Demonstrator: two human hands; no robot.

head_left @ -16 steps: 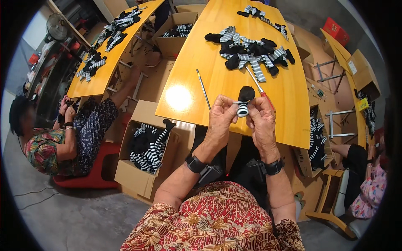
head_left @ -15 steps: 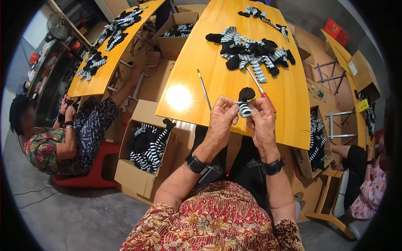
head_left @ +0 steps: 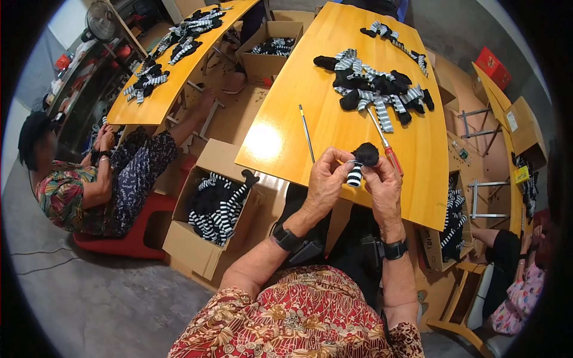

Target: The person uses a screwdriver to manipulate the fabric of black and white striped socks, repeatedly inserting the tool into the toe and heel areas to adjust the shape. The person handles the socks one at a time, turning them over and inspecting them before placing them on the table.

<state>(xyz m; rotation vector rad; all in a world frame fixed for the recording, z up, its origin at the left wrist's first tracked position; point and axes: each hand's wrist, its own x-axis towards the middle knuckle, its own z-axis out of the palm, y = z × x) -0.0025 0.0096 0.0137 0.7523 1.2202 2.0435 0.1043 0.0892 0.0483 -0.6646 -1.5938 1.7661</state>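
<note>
Over the near edge of the yellow table (head_left: 277, 122), both of my hands pinch a small striped fabric tube (head_left: 354, 175) with a rounded black end. Its black end points away from me, the banded part toward me. My left hand (head_left: 325, 182) grips the left side with thumb and forefinger. On the other side, my right hand (head_left: 385, 190) has its fingers closed on the piece beneath the black end. Just beyond my right hand lies a red-handled screwdriver (head_left: 392, 160). A thin dark rod (head_left: 305, 132) rests left of my hands. Farther back sits a pile of similar striped-and-black pieces (head_left: 376, 86).
An open cardboard box (head_left: 206, 262) of striped pieces stands left of my knees; another box (head_left: 431, 244) is at the right. At far left a person (head_left: 77, 185) sits on a red stool (head_left: 137, 238). Another seated person (head_left: 519, 292) works at the right.
The whole view has shifted, so the table sits a little more to the right. Between my fingers the fabric piece has turned, and its black end now looks broader and rounder.
</note>
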